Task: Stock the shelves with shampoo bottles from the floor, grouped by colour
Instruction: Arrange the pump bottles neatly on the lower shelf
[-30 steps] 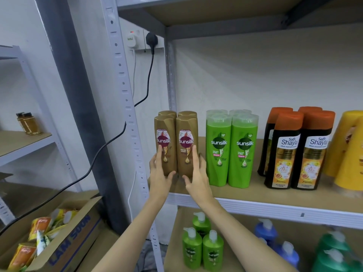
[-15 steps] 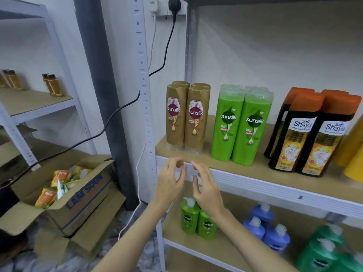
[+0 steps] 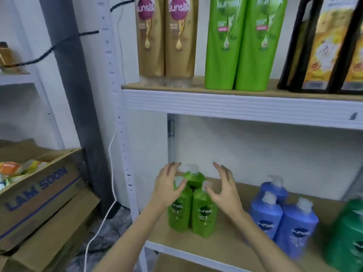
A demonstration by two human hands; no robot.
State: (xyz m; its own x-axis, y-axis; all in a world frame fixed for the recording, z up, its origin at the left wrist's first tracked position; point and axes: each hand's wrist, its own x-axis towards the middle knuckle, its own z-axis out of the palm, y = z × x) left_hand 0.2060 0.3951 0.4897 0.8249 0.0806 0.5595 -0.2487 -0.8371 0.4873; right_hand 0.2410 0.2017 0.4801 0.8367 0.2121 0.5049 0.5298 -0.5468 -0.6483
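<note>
Reached with left hand [image 3: 167, 190] and right hand [image 3: 225, 190], each grip spread apart and holding nothing, either side of three light-green plastic pump bottles [image 3: 193, 205] clustered beside white upright post [image 3: 125, 154], seemingly to tighten that colour group.

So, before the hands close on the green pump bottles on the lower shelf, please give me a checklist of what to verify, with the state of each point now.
1. Both hands empty: ok. The left hand and right hand are open and hold nothing.
2. Hands placed on both sides of the green pump bottles: ok, one on each side.
3. Grip already made: not ok, the fingers are still spread; whether the left thumb touches a pump is unclear.
4. Bottles upright: ok, all three stand.
5. Colour grouping: ok, the blue pump bottles stand apart to the right on the lower shelf.
6. Pump caps tight: cannot tell, the picture is blurred.
</note>
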